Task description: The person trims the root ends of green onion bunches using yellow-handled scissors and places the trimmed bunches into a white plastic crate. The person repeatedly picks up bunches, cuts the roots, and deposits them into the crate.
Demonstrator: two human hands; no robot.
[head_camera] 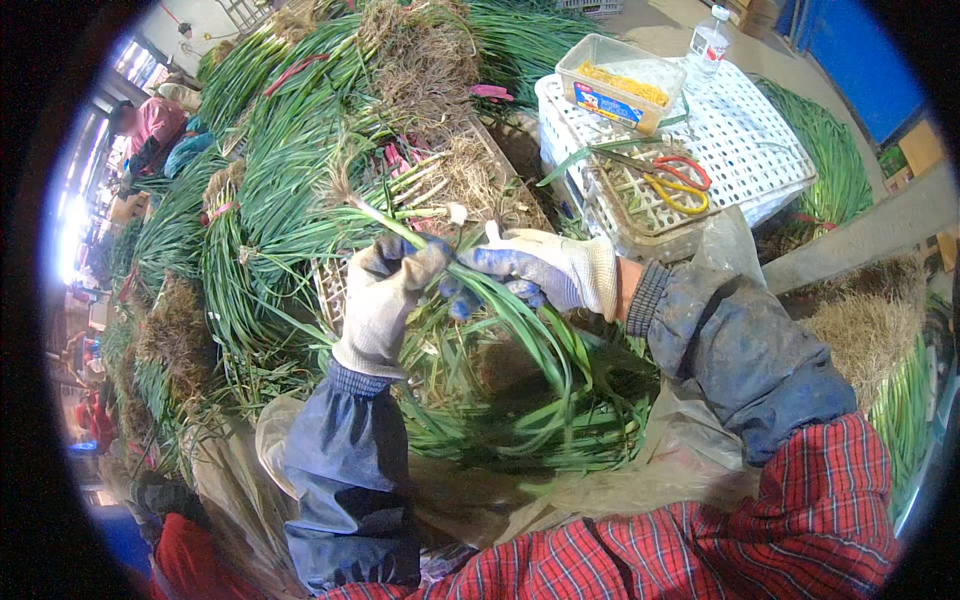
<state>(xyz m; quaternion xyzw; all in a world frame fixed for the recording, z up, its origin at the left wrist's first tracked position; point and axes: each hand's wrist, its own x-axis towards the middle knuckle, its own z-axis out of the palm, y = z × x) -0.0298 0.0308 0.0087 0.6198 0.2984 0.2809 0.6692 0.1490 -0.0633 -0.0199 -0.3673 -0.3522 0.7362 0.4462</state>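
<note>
My left hand [397, 281], in a white and blue work glove, grips a leafy green stalk [390, 223] with a white base and stringy roots pointing up and left. Close on its right, my right hand [532, 270], gloved alike, has its fingers on the stalk's leaves, some bent or apart; whether it grips them is unclear. Long green leaves [536, 334] droop below both hands. Beyond the hands lie several loose stalks [420, 180] with pale roots. Cut or stripped leaves [465, 427] lie in the person's lap area.
Bundled green plants [292, 157] are heaped at left and behind. An upturned white plastic crate [720, 142] at right carries scissors [675, 184] with red and yellow handles, a clear tub [622, 86] of yellow bands and a water bottle [709, 45]. A person [157, 124] is at far left.
</note>
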